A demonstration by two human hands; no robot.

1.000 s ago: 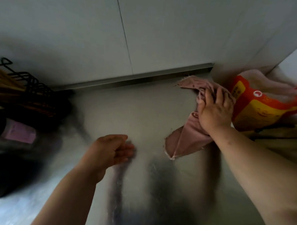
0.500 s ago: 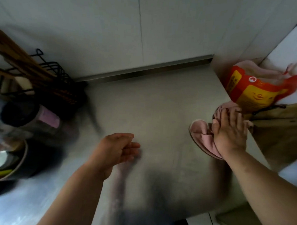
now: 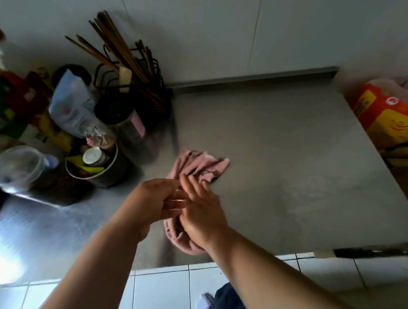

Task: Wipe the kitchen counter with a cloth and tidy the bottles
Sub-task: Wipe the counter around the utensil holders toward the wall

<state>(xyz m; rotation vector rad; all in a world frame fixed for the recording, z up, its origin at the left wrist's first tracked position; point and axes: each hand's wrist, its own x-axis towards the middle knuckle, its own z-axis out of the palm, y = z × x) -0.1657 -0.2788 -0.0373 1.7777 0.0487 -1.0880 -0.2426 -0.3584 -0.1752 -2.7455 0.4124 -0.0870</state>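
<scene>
Counter [image 3: 280, 157], one steel slab, with one orange bag [image 3: 391, 115] beside its right edge and one chopstick rack [image 3: 143, 86] at back left. One pink cloth [image 3: 198, 164] bunched near the front edge, left of middle. Two hands there: right hand [image 3: 200, 212] pressing it down, fingers straight and together; left hand [image 3: 149, 198] just beside, fingers loosely curled, gripping nothing.

I count two hands, my left hand [image 3: 154, 199] and my right hand [image 3: 202, 212], one pink cloth [image 3: 198, 163], one orange bag [image 3: 391, 118], one wire rack [image 3: 154, 100] (its chopsticks [image 3: 114, 40] too many to tell), one white pouch [image 3: 70, 104], one dark jar [image 3: 122, 120], one clear tub [image 3: 18, 165].
</scene>
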